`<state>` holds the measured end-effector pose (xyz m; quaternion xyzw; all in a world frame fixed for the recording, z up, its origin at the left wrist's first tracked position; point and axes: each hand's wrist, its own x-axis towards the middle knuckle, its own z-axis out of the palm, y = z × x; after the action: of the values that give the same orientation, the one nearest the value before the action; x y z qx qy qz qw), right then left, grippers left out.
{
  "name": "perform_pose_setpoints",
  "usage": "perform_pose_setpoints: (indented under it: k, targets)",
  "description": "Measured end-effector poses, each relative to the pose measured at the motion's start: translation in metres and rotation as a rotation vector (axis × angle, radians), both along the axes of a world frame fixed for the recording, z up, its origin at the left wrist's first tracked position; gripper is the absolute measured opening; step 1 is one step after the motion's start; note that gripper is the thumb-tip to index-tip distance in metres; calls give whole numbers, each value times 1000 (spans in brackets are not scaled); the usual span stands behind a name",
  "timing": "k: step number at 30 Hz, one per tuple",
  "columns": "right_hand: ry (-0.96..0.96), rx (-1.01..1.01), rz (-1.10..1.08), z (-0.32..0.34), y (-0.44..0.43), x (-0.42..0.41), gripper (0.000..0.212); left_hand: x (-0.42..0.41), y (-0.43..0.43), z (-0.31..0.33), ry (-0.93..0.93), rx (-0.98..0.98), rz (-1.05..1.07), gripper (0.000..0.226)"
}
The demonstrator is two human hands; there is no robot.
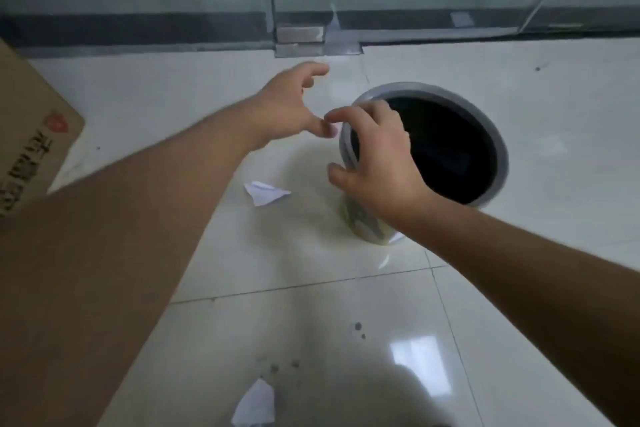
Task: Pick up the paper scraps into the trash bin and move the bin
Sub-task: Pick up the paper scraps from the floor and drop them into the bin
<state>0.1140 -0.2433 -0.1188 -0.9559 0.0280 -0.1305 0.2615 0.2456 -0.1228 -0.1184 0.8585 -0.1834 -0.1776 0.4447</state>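
A round trash bin (500, 152) with a grey rim and a black inside stands on the white tile floor. My right hand (377, 163) is on its near-left rim, with the fingers curled over the edge and the thumb against the outer wall. My left hand (291, 107) hovers just left of the bin with its fingers spread and nothing in it; its thumb nearly touches my right fingers. One white paper scrap (266, 193) lies on the floor left of the bin. A second paper scrap (255, 404) lies near the bottom edge of the view.
A cardboard box (31, 135) stands at the far left. A glass wall with a metal floor fitting (299, 40) runs along the back, close behind the bin. Small dark spots (358, 328) mark the tiles in front of me.
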Motion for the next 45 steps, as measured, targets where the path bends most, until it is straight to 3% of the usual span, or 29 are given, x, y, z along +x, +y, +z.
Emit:
perform_pose_setpoints:
  k: [3, 8, 14, 21, 27, 29, 34, 38, 45]
  targets:
    - [58, 153, 196, -38, 55, -24, 57, 11, 59, -45, 43, 88, 130, 83]
    - [559, 226, 247, -149, 101, -96, 70, -4, 111, -139, -5, 628, -38, 88]
    - [908, 261, 260, -233, 134, -153, 89, -14, 100, -205, -37, 745, -146, 93]
    - [902, 121, 435, -250, 158, -147, 93, -1, 74, -248, -35, 793, -112, 83]
    - [859, -18, 620, -259, 162, -146, 46, 4, 69, -262, -180, 806, -49, 29]
    - [829, -51, 631, -261, 166, -150, 39, -1, 69, -264, -174, 784, -10, 38]
    - [882, 21, 565, -267, 168, -154, 33, -4, 81, -262, -182, 791, -151, 26]
    - [927, 64, 479, -262, 162, -152, 28, -19, 87, -249, -137, 740, -95, 22]
    - [831, 206, 194, -238, 132, -116, 16, -34, 95, -201, -147, 737, -28, 22]
